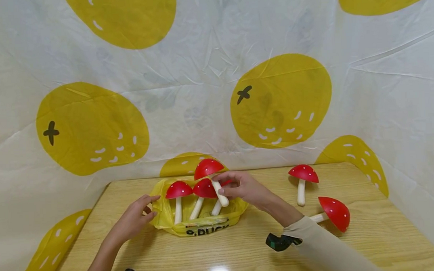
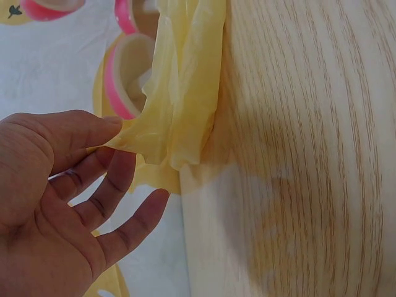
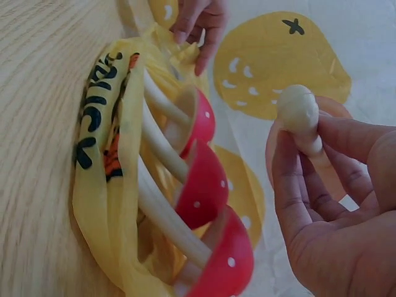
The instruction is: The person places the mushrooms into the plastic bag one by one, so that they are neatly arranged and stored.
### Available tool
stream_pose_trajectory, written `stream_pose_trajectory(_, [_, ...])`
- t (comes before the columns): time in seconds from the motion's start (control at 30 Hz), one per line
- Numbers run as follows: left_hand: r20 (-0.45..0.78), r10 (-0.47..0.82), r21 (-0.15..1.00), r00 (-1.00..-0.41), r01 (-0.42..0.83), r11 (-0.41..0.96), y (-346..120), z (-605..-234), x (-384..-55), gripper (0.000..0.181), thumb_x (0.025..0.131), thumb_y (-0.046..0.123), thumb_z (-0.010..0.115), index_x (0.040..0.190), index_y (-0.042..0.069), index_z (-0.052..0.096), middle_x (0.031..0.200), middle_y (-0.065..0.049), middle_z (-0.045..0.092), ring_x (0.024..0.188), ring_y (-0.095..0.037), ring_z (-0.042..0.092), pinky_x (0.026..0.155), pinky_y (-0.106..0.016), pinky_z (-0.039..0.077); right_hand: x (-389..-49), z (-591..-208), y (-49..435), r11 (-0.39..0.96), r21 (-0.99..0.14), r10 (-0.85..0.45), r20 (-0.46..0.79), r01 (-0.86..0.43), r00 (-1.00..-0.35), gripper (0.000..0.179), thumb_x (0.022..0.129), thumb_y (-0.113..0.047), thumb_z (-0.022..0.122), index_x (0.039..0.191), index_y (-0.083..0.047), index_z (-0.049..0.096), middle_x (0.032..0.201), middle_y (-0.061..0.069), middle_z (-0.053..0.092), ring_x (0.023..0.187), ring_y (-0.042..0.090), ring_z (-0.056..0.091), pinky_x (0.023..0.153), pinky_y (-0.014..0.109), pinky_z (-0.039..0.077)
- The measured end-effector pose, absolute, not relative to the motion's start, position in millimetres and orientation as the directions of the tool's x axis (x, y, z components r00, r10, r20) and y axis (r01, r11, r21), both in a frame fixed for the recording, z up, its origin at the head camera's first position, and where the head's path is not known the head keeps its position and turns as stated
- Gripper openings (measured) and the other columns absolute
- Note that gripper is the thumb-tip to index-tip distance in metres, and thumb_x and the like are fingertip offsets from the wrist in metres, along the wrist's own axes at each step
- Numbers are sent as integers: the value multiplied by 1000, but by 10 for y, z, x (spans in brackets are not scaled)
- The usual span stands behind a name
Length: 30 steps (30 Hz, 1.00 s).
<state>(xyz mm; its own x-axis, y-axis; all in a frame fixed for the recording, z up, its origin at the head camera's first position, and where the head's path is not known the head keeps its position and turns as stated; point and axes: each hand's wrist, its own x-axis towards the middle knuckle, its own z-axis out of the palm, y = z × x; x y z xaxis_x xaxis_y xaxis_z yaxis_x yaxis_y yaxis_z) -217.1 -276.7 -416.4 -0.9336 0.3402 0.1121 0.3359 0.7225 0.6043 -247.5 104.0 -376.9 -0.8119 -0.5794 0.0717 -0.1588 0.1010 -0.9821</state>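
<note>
A yellow plastic bag (image 1: 206,229) with dark lettering stands opened on the table. Three toy mushrooms with red, white-dotted caps lean in it, among them the left toy mushroom (image 1: 178,190), their caps toward the far side. My left hand (image 1: 134,218) pinches the left edge of the bag between thumb and index finger, the other fingers spread, as the left wrist view shows. Over the right part of the bag, my right hand (image 1: 246,189) grips another toy mushroom (image 1: 208,168) by its white stem. Its cap points up and away; the stem's rounded end (image 3: 298,108) faces the right wrist camera.
Right of the bag, one toy mushroom (image 1: 303,174) lies near the table's back edge. Closer to me another toy mushroom (image 1: 337,214) lies partly behind my right forearm. A white cloth (image 1: 197,92) with yellow fruit prints hangs behind the wooden table (image 1: 171,258).
</note>
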Motion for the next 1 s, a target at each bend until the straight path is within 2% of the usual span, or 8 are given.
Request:
stream_pose_trajectory(0.2, [108,335,599,-936,330,730,-2770,-4173,-2177,48,93,-1,68,139,-3,57,114,-10,62,89,-17,61,66,-23,52,-2492,-3806,822,95,-979,-581,94,-182,-809,37,96,-16,71,132,-11,66,125,11,64,97,23,66,81,36,58])
stream_pose_trajectory(0.5, [117,339,587,-933,341,734,-2760,-4158,-2185,47,93,-2,68,139,-4,58,115,-11,63,88,-17,61,66,-23,52,-2509,-3861,565,74,-982,-571,103,-175,-814,36,96,-13,70,131,-6,66,123,12,66,90,20,68,87,50,58])
stream_pose_trajectory(0.7, [130,349,582,-928,356,731,-2761,-4155,-2189,47,92,-2,68,138,-4,58,114,-11,63,87,-16,61,66,-23,52,-2507,-3973,375,91,-980,-523,104,-176,-846,32,95,-12,72,125,-1,70,125,16,68,85,18,68,83,43,60])
stream_pose_trajectory(0.9, [115,342,587,-932,342,734,-2753,-4150,-2191,47,93,-1,68,139,-3,57,115,-10,62,88,-16,61,66,-24,52,-2460,-4071,173,141,-958,-460,160,-250,-874,28,94,-9,73,121,-3,73,119,8,67,84,18,68,81,48,60])
stream_pose_trajectory(1.0, [107,336,589,-936,332,737,-2745,-4148,-2185,47,93,-1,68,139,-2,57,115,-10,62,89,-17,60,66,-24,51,-2434,-4117,76,165,-944,-433,190,-284,-881,26,93,-7,73,119,-4,75,115,8,66,85,18,67,76,41,60])
